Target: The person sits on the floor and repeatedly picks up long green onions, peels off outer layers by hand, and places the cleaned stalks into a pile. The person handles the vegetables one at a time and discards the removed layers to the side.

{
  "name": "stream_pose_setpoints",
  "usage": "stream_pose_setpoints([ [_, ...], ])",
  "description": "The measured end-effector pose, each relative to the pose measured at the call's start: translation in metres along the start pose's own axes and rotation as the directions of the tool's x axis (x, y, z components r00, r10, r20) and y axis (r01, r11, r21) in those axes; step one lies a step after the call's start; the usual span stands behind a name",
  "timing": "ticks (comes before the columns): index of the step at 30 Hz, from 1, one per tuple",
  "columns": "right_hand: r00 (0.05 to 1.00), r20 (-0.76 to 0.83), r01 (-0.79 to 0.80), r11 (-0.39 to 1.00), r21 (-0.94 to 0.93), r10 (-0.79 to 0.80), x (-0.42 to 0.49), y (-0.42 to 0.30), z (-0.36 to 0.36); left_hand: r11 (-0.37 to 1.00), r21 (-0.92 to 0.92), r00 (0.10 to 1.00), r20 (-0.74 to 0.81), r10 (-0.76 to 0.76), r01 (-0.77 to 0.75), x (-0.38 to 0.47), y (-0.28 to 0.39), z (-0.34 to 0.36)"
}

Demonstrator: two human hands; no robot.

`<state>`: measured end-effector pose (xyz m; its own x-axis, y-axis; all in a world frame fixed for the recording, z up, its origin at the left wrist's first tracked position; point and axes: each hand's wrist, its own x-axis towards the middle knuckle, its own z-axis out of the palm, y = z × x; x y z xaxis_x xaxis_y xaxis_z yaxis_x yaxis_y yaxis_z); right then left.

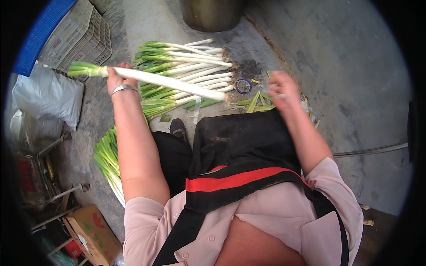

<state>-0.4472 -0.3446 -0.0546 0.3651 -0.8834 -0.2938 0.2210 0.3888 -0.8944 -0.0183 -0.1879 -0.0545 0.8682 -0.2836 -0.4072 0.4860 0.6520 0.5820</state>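
My left hand point(121, 78), with a metal bangle at the wrist, grips a long leek or large green onion point(169, 81) near its green end; the white root end points right. Beneath it, more such stalks point(199, 70) lie side by side on the floor, roots to the right. My right hand point(283, 89) is blurred, its fingers curled; whether it holds anything I cannot tell. Below that hand lie stripped green leaves point(254, 102). A purple roll of tape point(243, 86) sits between the roots and my right hand. Another bunch of green stalks point(108, 153) is partly hidden behind my left forearm.
At the upper left are a plastic crate point(80, 36) and a blue crate point(43, 30), with white sacks point(50, 96) below. A cardboard box point(93, 232) and metal rack stand lower left. A large round container point(211, 15) is at the top. A hose or cable point(369, 151) crosses the right side.
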Motion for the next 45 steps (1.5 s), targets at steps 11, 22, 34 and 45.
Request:
stream_pose_setpoints([
  [11, 0.772, 0.585, 0.150, 0.822, -0.549, 0.250, -0.022, -0.005, 0.049, 0.987, -0.047, 0.960, 0.245, -0.138, 0.154, -0.036, -0.022, 0.024],
  [22, 0.925, 0.379, 0.223, 0.850, -0.477, -0.030, -0.026, 0.047, 0.094, 0.988, -0.069, 0.955, 0.275, -0.111, 0.135, -0.041, -0.023, 0.021],
  [34, 0.974, 0.128, -0.169, 0.975, -0.143, 0.188, 0.025, -0.009, 0.035, 0.907, -0.239, 0.725, 0.682, -0.098, 0.347, -0.049, 0.011, 0.020],
  [45, 0.671, 0.703, 0.052, 0.931, -0.362, 0.236, -0.054, 0.042, 0.149, 0.973, -0.024, 0.771, 0.615, -0.168, 0.231, -0.076, -0.028, 0.028],
])
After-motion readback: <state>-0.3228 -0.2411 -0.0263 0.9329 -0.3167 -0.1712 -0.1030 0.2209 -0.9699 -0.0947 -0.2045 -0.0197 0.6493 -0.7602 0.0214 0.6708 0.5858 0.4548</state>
